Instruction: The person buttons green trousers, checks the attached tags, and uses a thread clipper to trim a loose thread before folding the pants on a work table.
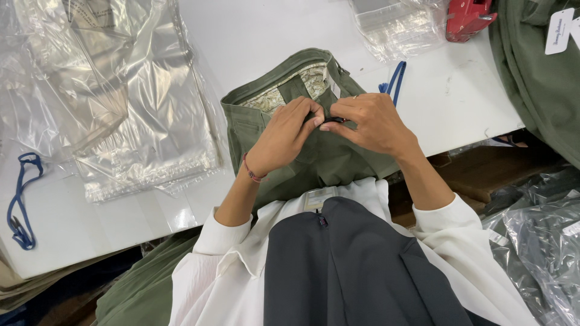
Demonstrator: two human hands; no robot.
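A pair of olive-green trousers (329, 160) lies on the white table (260, 36), waistband away from me, its patterned inner lining showing. My left hand (284, 136) and my right hand (371, 121) meet at the front of the waistband, fingertips pinched on the fabric around the closure. A red cord bracelet sits on my left wrist and a ring on my right hand. The closure itself is hidden under my fingers.
Clear plastic bags (121, 96) lie stacked at the left, more bags (402, 24) at the top. A red tool (468, 18) is at the top right, blue scissors (21, 199) at the far left, a blue loop (394, 78) behind my right hand. Green garments with tags (538, 72) hang at the right.
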